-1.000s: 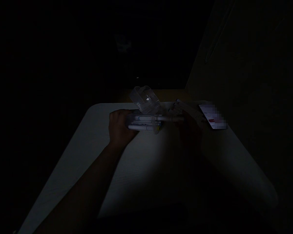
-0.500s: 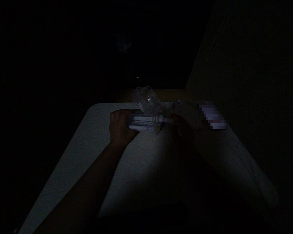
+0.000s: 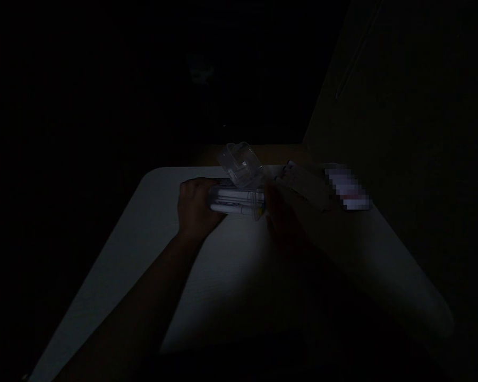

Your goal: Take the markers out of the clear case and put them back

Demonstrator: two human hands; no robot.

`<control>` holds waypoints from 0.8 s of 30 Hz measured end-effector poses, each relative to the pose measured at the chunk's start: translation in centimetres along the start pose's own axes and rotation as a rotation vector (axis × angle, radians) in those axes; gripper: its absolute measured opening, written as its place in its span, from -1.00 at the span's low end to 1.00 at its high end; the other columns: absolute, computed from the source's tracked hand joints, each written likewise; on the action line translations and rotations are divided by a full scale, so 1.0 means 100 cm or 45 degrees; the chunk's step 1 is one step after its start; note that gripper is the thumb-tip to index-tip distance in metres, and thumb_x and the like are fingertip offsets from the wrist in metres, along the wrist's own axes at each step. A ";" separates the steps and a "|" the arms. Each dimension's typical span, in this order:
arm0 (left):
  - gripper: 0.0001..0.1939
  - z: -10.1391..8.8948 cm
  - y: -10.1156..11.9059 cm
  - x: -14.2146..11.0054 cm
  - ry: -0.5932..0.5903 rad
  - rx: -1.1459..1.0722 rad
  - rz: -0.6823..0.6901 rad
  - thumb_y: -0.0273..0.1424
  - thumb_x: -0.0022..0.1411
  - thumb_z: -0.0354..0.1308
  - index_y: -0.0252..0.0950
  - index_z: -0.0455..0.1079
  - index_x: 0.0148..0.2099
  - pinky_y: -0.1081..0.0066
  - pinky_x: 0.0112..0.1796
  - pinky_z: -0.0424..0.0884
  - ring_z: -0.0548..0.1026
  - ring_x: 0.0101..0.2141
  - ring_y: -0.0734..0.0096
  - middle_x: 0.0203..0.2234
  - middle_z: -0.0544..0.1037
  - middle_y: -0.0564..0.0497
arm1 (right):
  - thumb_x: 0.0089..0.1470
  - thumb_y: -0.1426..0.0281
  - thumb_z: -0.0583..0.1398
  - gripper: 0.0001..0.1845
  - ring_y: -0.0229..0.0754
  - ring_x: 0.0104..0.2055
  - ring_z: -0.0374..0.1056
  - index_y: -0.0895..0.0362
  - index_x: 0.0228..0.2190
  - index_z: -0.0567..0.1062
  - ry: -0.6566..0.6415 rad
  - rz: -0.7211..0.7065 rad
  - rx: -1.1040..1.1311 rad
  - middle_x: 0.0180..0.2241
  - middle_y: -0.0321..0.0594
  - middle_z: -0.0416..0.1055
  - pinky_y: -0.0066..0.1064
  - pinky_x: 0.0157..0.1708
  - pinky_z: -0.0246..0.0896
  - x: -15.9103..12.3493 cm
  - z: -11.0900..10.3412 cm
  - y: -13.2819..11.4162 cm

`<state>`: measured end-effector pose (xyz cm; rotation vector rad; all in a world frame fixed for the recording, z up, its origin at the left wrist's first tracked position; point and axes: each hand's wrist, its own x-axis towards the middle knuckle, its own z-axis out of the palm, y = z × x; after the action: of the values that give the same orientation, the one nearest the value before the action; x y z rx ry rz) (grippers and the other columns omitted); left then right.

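My left hand is closed around the bottom end of a clear plastic case, which lies on its side with its mouth to the right. Inside it are several white marker pens, one showing a yellow end. Its clear lid is tipped open behind the case. In deep shadow, my right hand is at the mouth, its fingers close to the pen ends, thumb and fingers seemingly apart. No pen shows in it. More white markers lie side by side to the right.
The pale table has rounded corners. A blurred-out, bright rectangular item lies at its right edge, beyond the loose markers. A dark surface rises behind the table. Much of the scene is too dark to make out.
My right hand has moved left to the case mouth. The marker that stuck out toward it is now inside the case. My left hand keeps its hold.
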<state>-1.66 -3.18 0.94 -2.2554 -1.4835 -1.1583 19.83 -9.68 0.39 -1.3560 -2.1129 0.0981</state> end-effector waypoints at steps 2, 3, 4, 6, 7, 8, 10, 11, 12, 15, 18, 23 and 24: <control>-0.67 0.001 -0.001 -0.001 0.044 0.019 0.042 -0.26 0.03 0.16 -0.30 0.38 -0.15 0.15 -0.07 0.28 0.42 -0.12 0.11 -0.21 0.51 -0.12 | 0.03 0.57 -0.09 -0.25 -0.06 0.39 -0.25 0.28 0.29 -0.04 -0.023 0.000 -0.033 0.33 -0.02 -0.06 -0.05 0.28 -0.06 0.000 0.001 0.000; -0.66 0.001 -0.001 -0.002 0.060 0.022 0.057 -0.26 0.03 0.16 -0.30 0.37 -0.14 0.15 -0.08 0.28 0.42 -0.12 0.10 -0.20 0.51 -0.12 | 0.03 0.57 -0.08 -0.25 -0.05 0.39 -0.28 0.28 0.28 -0.03 -0.030 0.001 -0.056 0.33 -0.01 -0.08 -0.04 0.28 -0.05 0.000 0.001 -0.001; -0.64 0.002 -0.002 -0.002 0.071 0.026 0.068 -0.25 0.02 0.17 -0.30 0.36 -0.13 0.15 -0.08 0.28 0.42 -0.12 0.10 -0.20 0.51 -0.12 | 0.02 0.57 -0.07 -0.25 -0.02 0.40 -0.31 0.29 0.27 0.00 -0.033 0.010 -0.082 0.33 0.00 -0.10 -0.04 0.27 -0.03 0.000 0.000 -0.002; -0.63 0.002 -0.003 -0.003 0.065 0.031 0.065 -0.25 0.00 0.18 -0.29 0.35 -0.13 0.13 -0.08 0.28 0.42 -0.12 0.09 -0.19 0.51 -0.12 | 0.01 0.56 -0.04 -0.27 0.02 0.40 -0.34 0.28 0.26 0.05 -0.035 0.043 -0.133 0.34 0.03 -0.13 -0.01 0.24 0.00 0.000 -0.001 -0.004; -0.63 0.002 -0.003 -0.003 0.051 0.031 0.050 -0.25 -0.01 0.19 -0.28 0.35 -0.14 0.13 -0.08 0.27 0.42 -0.11 0.08 -0.19 0.51 -0.11 | 0.02 0.55 -0.04 -0.27 0.04 0.40 -0.33 0.26 0.26 0.05 -0.022 0.069 -0.155 0.34 0.04 -0.13 0.00 0.23 0.01 0.000 -0.003 -0.004; -0.64 0.002 -0.004 -0.002 0.040 0.028 0.034 -0.25 -0.01 0.19 -0.28 0.35 -0.14 0.12 -0.07 0.27 0.42 -0.11 0.07 -0.19 0.51 -0.11 | 0.04 0.53 -0.04 -0.28 0.04 0.39 -0.31 0.24 0.26 0.04 -0.001 0.100 -0.177 0.34 0.04 -0.13 0.01 0.22 0.01 0.001 -0.004 -0.004; -0.63 0.002 -0.005 -0.002 0.050 0.011 0.018 -0.27 -0.02 0.20 -0.28 0.34 -0.14 0.12 -0.07 0.26 0.41 -0.11 0.07 -0.19 0.50 -0.13 | 0.09 0.46 -0.03 -0.29 0.06 0.39 -0.26 0.20 0.28 -0.01 0.079 0.188 -0.230 0.34 0.05 -0.13 0.04 0.21 -0.01 0.002 -0.007 -0.001; -0.62 0.002 -0.005 -0.002 0.064 0.001 0.022 -0.27 -0.02 0.21 -0.28 0.33 -0.13 0.12 -0.06 0.25 0.41 -0.10 0.07 -0.19 0.50 -0.14 | 0.11 0.42 -0.02 -0.28 0.08 0.38 -0.24 0.19 0.29 -0.04 0.124 0.245 -0.264 0.34 0.07 -0.13 0.08 0.20 -0.02 0.002 -0.008 0.002; -0.61 0.001 -0.006 -0.002 0.077 -0.007 0.029 -0.26 -0.02 0.22 -0.28 0.33 -0.13 0.12 -0.07 0.25 0.41 -0.10 0.07 -0.18 0.50 -0.14 | 0.12 0.37 -0.01 -0.28 0.13 0.37 -0.21 0.19 0.29 -0.04 0.163 0.317 -0.305 0.33 0.10 -0.13 0.14 0.18 -0.03 0.002 -0.009 0.006; -0.64 0.000 -0.006 -0.001 0.063 0.000 0.025 -0.25 -0.01 0.20 -0.28 0.34 -0.14 0.13 -0.08 0.25 0.41 -0.12 0.08 -0.21 0.50 -0.13 | 0.14 0.26 0.04 -0.31 0.29 0.32 -0.12 0.24 0.25 0.07 0.186 0.523 -0.411 0.29 0.25 -0.05 0.30 0.10 -0.03 0.001 -0.011 0.020; -0.66 0.000 -0.005 0.000 0.028 0.017 -0.001 -0.24 0.01 0.16 -0.27 0.34 -0.15 0.14 -0.08 0.26 0.41 -0.12 0.10 -0.22 0.50 -0.11 | 0.16 0.21 0.10 -0.42 0.18 0.23 0.10 0.19 0.15 0.24 0.146 0.569 -0.422 0.21 0.16 0.14 0.18 0.07 0.11 -0.001 -0.012 0.030; -0.63 0.002 -0.006 -0.001 0.092 -0.018 0.028 -0.25 -0.01 0.20 -0.28 0.33 -0.14 0.13 -0.08 0.25 0.40 -0.12 0.09 -0.20 0.49 -0.12 | 0.17 0.24 0.15 -0.59 -0.14 -0.04 0.34 0.15 0.01 0.36 0.139 0.493 -0.352 0.01 -0.13 0.34 -0.13 -0.06 0.33 -0.003 -0.013 0.031; -0.62 0.002 -0.007 -0.001 0.084 -0.024 0.029 -0.24 -0.02 0.20 -0.28 0.33 -0.14 0.12 -0.07 0.25 0.40 -0.11 0.08 -0.20 0.49 -0.13 | 0.17 0.24 0.15 -0.60 -0.14 -0.04 0.35 0.15 0.00 0.37 0.143 0.473 -0.333 0.00 -0.12 0.35 -0.14 -0.07 0.34 -0.002 -0.013 0.031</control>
<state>-2.15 -2.87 0.56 -2.2176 -1.4244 -1.2331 23.04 -8.75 0.18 -1.8537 -1.8067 -0.1050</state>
